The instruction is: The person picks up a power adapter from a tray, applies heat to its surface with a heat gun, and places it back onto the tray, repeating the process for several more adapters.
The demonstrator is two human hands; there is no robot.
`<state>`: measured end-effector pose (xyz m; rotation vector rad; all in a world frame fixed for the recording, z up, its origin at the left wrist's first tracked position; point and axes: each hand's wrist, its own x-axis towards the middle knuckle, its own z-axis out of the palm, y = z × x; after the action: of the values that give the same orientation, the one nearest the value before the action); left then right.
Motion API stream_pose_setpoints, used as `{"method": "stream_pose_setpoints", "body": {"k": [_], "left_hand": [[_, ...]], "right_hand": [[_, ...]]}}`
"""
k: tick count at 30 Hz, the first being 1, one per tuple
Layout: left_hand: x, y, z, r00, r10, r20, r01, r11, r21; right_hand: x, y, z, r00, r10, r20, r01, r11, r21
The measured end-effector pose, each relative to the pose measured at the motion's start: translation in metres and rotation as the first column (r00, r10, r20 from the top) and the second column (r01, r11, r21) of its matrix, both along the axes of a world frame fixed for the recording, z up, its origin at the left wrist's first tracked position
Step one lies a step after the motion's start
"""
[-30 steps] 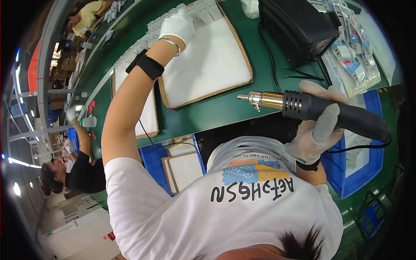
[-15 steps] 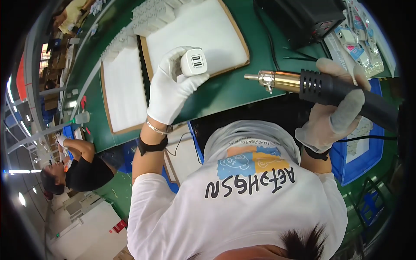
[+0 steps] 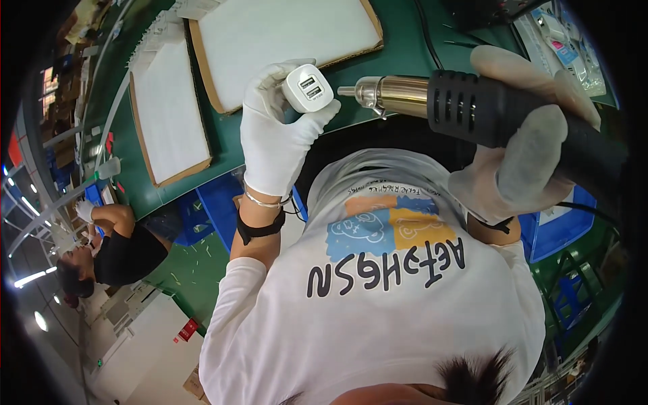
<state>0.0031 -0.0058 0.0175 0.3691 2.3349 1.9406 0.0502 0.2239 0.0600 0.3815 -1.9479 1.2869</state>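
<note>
Holding a white charger block (image 3: 308, 88) pinched in the closed gloved left hand (image 3: 283, 135) above the green bench (image 3: 405, 47), nozzle of the heat gun (image 3: 499, 115), gripped in the closed right hand (image 3: 526, 155), just beside it; heating step probably underway, steady aim needed next.

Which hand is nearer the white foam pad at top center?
Left. The left hand, holding a white charger, sits just below the foam pad. The right hand grips the heat gun farther to its right.
</note>
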Motion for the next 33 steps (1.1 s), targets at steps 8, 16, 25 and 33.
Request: {"method": "stream_pose_setpoints", "body": {"k": [8, 16, 25, 33], "left_hand": [[0.004, 0.005, -0.001, 1.0, 0.007, -0.012, -0.007, 1.0, 0.003], [0.005, 0.006, -0.002, 0.999, 0.008, -0.042, -0.007, 0.999, 0.045], [0.007, 0.01, -0.002, 0.997, 0.032, -0.068, -0.034, 0.999, -0.023], [0.008, 0.013, -0.003, 0.993, 0.044, -0.11, -0.04, 0.999, 0.033]], "right_hand": [[-0.002, -0.006, 0.001, 1.0, -0.031, 0.005, 0.031, 0.992, -0.119], [-0.009, -0.008, -0.011, 0.996, -0.071, -0.062, 0.062, 0.99, -0.128], [-0.01, -0.011, -0.002, 0.996, -0.057, -0.074, 0.051, 0.995, -0.088], [-0.002, -0.003, -0.001, 0.996, -0.073, -0.058, 0.071, 0.997, -0.042]]}}
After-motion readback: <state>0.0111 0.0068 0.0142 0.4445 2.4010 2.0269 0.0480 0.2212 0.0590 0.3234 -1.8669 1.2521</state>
